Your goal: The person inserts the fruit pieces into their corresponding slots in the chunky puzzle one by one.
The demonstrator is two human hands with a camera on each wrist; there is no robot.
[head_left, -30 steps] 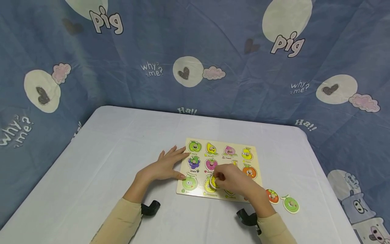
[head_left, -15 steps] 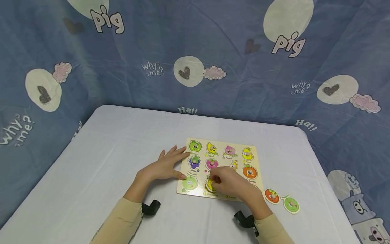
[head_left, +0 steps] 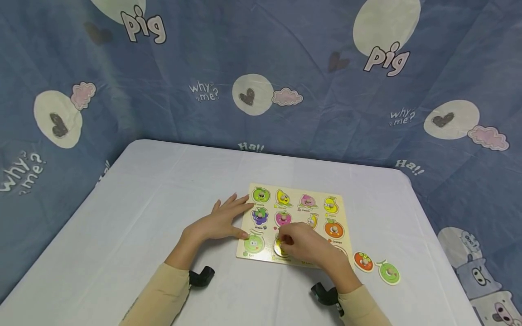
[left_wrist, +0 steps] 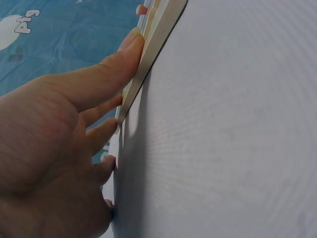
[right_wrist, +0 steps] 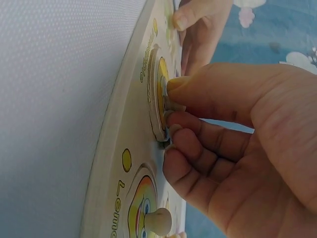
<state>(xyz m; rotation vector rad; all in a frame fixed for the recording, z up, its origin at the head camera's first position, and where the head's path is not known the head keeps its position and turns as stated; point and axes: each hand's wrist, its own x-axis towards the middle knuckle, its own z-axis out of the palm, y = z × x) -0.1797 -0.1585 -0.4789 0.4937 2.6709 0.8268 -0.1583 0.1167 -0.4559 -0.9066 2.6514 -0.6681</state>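
A wooden fruit puzzle board [head_left: 268, 232] lies on the white table. My right hand [head_left: 310, 244] pinches the small knob [right_wrist: 176, 105] of the yellow pineapple piece [head_left: 279, 247] over the pineapple spot in the bottom row. In the right wrist view the piece [right_wrist: 155, 104] sits slightly proud of the board face. The lemon piece [right_wrist: 141, 208], with its own knob, is beside it. My left hand [head_left: 218, 222] spreads its fingers along the board's left edge, thumb near the flat printed green kiwi spot [head_left: 253, 243].
Right of the board lie a red tomato piece [head_left: 364, 261] and a green round piece [head_left: 389, 273] with a stem. Knobbed fruit pieces such as the apple [head_left: 261, 195] and orange [head_left: 334, 229] sit in the board. A blue patterned cloth [head_left: 310, 127] hangs behind the table.
My right hand has shifted slightly left with the pineapple piece, which now lines up more closely over its spot. My left hand has stayed on the board's edge.
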